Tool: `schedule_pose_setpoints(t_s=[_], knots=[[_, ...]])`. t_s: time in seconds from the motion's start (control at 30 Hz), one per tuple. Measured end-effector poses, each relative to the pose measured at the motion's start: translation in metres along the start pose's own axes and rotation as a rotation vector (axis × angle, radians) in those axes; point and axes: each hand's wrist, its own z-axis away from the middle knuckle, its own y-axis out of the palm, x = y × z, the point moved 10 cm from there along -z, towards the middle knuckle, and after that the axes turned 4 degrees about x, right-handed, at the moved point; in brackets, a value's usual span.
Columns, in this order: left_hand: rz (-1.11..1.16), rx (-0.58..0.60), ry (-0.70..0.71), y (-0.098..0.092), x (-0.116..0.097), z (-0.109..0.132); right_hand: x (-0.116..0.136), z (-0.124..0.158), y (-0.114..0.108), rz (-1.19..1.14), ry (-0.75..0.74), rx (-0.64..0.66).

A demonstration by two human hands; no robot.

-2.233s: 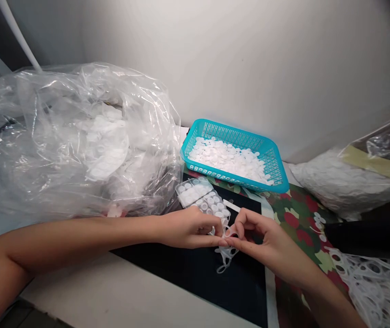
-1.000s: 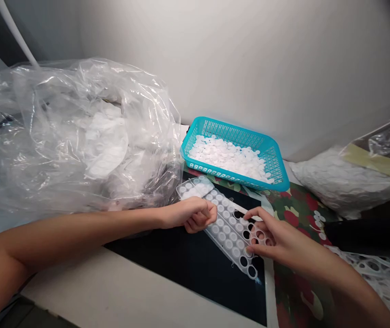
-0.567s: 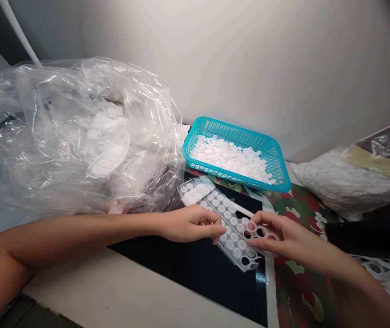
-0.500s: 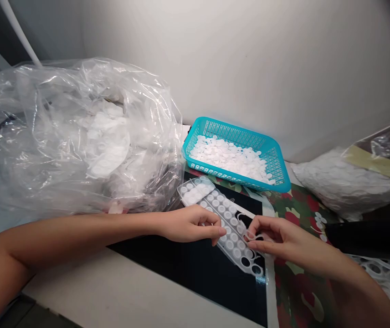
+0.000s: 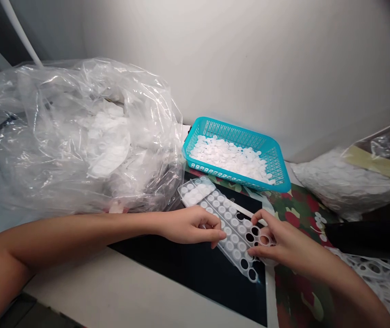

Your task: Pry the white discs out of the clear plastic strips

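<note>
**Perforated sheet on black mat, both hands at it**

Perforated white plastic sheet [image 5: 232,232] lies slantwise on a black mat [image 5: 212,291], its far end just below the front rim of a turquoise plastic basket [image 5: 232,180]. Round white discs [image 5: 195,196] sit in the sheet's far holes; the near holes show dark and open. Left hand [image 5: 190,226]: fingers curled, tips at the sheet's near edge; grip unclear. Right hand [image 5: 280,248]: thumb and fingers pinched closed on the sheet's right edge, covering part of it.

Around: loose white discs [image 5: 225,159] fill the basket. A bulky clear plastic bag [image 5: 79,136] holding white pieces crowds the left, beside the sheet's far end. Camouflage cloth [image 5: 300,214] lies right of the mat; beyond it, a taped bag of white pieces [image 5: 338,187] and a black object [image 5: 369,234]. Punched white scrap [image 5: 379,273] lies lower right. White desk [image 5: 113,291] shows under the mat's near edge.
</note>
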Motion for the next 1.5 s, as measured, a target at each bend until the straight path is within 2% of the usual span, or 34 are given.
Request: schedule_pose_setpoints(t_s=[0.13,0.27,0.33,0.4,0.5,0.6,0.7,0.87,1.0,1.2,1.33,1.5], knots=[[-0.017,-0.011,0.002,0.001,0.000,0.000,-0.004,0.002,0.003,0.027,-0.011,0.079],[-0.039,-0.034,-0.018,0.001,0.002,0.000,0.010,0.008,0.021,-0.057,-0.146,0.318],[-0.076,-0.041,0.027,0.002,-0.002,0.001,0.023,0.012,0.026,-0.116,-0.239,0.394],[-0.141,-0.059,0.113,0.003,-0.010,0.003,0.035,0.012,0.024,-0.160,-0.317,0.385],[-0.268,-0.108,0.235,0.004,-0.021,0.009,0.049,0.011,0.019,-0.222,-0.383,0.286],[-0.355,-0.135,0.299,0.006,-0.025,0.013,0.060,0.011,0.017,-0.251,-0.422,0.170],[-0.408,-0.136,0.340,0.010,-0.028,0.015,0.070,0.011,0.021,-0.269,-0.464,0.109],[-0.485,-0.111,0.354,0.014,-0.029,0.014,0.085,0.008,0.028,-0.307,-0.583,0.145],[-0.501,-0.014,0.366,0.021,-0.030,0.012,0.092,0.009,0.033,-0.327,-0.650,0.211],[-0.296,0.012,0.308,0.014,-0.028,0.009,0.089,0.006,0.032,-0.400,-0.622,0.193],[-0.237,0.048,0.275,0.015,-0.025,0.008,0.087,0.004,0.033,-0.392,-0.609,0.211],[-0.221,0.118,0.264,0.022,-0.022,0.007,0.081,0.002,0.040,-0.435,-0.619,0.316]])
